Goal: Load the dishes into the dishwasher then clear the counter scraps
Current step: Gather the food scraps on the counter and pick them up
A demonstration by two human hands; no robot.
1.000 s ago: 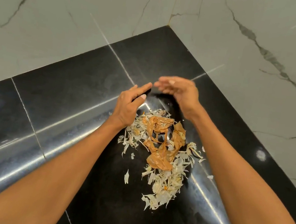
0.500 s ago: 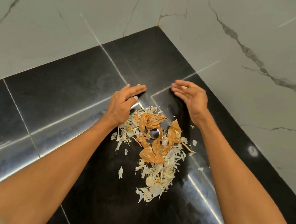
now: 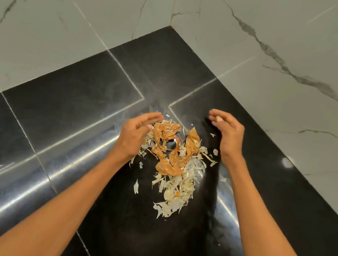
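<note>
- Scraps (image 3: pixel 176 168) heaped near the counter's (image 3: pixel 69 102) back corner.
- Left hand (image 3: pixel 134 138), fingers loose, touches the heap's left edge.
- Right hand (image 3: pixel 228 134), fingers relaxed, holds nothing, just right of it.

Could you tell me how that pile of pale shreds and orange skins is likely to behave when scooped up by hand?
The scrap pile looks thin and papery, so probably very light and floppy. It lies loose, with stray flakes around it, so bits will likely slip from between the left hand and right hand. The glossy counter should let it slide easily.
</note>
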